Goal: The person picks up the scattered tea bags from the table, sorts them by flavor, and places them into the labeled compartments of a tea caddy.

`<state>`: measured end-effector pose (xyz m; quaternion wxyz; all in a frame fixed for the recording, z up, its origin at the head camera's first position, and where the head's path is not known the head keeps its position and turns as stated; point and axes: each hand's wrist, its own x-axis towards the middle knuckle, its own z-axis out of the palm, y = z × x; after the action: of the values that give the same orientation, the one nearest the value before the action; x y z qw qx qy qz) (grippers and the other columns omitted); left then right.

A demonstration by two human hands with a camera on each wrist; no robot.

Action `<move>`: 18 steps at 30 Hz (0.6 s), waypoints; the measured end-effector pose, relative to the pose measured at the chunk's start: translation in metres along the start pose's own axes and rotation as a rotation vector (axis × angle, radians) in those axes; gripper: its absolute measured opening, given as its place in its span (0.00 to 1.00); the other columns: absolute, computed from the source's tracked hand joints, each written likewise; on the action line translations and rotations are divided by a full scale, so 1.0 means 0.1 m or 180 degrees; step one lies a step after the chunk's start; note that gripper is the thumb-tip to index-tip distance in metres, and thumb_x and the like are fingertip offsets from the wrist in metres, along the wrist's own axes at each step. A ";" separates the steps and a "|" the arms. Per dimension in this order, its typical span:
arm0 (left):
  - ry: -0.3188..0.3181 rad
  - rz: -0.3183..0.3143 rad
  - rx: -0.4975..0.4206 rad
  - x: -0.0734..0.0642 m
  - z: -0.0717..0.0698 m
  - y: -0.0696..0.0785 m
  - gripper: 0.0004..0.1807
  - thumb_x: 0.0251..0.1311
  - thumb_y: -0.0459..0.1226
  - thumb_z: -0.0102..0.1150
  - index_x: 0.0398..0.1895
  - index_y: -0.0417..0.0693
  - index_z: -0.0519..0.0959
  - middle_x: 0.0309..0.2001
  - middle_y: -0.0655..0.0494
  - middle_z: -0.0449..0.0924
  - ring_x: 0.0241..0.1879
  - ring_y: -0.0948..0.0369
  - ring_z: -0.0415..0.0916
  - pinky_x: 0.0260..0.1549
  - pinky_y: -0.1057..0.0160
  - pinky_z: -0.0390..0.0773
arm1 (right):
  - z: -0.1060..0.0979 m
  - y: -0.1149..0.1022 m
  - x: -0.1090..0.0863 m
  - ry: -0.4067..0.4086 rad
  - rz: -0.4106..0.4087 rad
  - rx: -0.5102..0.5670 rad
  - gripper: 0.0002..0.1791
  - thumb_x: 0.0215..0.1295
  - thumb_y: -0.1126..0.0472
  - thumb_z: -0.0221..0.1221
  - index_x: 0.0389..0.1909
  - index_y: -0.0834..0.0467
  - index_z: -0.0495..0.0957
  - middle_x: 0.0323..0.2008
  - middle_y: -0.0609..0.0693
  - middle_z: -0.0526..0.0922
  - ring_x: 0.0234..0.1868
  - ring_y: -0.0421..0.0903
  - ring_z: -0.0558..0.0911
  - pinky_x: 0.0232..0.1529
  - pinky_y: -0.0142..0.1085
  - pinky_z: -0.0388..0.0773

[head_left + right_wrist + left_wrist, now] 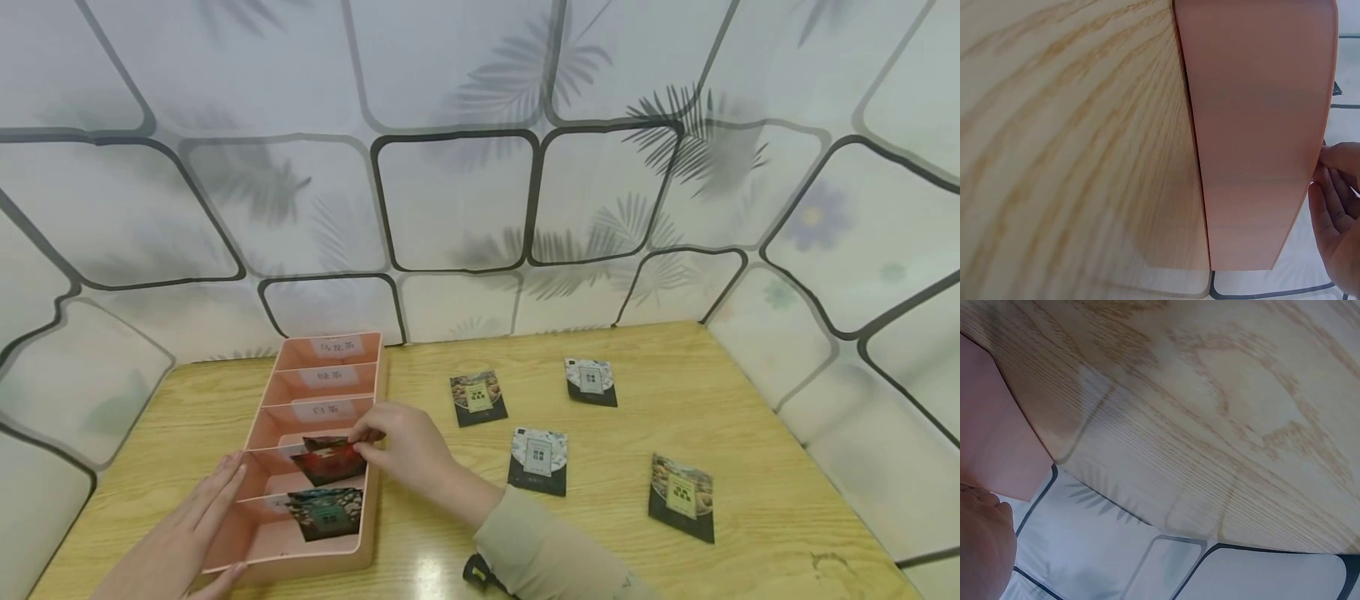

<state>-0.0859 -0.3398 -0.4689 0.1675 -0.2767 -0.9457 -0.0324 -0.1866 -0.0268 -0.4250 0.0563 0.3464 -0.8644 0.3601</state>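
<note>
In the head view a pink box [372,492] with several labelled compartments stands on the left of the table. My right hand [408,442] reaches over its right wall, thumb and fingertips pinching the upper right corner of a red tea packet [333,464]. That packet leans in the second compartment from the front, with another dark red edge behind it. A dark green tea packet [327,515] leans in the front compartment. My left hand [176,529] rests along the box's left rim, fingers straight. The right wrist view shows the box's outer wall, its edge hiding the packet.
On the table right of the box lie two white-and-black packets [538,460] and two brown packets with yellow-green labels [681,497]. A small black object [476,571] sits by the right sleeve, partly hidden. Patterned fabric [457,200] walls the table's back and sides.
</note>
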 end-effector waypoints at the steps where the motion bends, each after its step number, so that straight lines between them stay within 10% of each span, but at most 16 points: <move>1: -0.0002 -0.0002 0.0001 0.00 0.00 0.00 0.74 0.44 0.58 0.83 0.88 0.46 0.45 0.88 0.65 0.30 0.82 0.78 0.19 0.71 0.86 0.24 | 0.00 0.00 0.00 0.0001 0.0015 -0.0010 0.04 0.68 0.64 0.70 0.42 0.55 0.89 0.41 0.46 0.90 0.41 0.33 0.86 0.45 0.14 0.77; 18: -0.0048 -0.0047 0.0054 -0.02 0.03 -0.01 0.77 0.40 0.57 0.85 0.88 0.47 0.43 0.87 0.66 0.29 0.81 0.79 0.17 0.70 0.87 0.22 | -0.26 0.16 -0.01 0.0283 0.0259 0.0677 0.05 0.68 0.66 0.70 0.43 0.60 0.89 0.40 0.52 0.91 0.40 0.43 0.88 0.46 0.30 0.87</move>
<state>-0.0859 -0.3408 -0.4726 0.1625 -0.2685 -0.9492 -0.0235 -0.2000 -0.0010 -0.4160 0.0428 0.2987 -0.8313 0.4667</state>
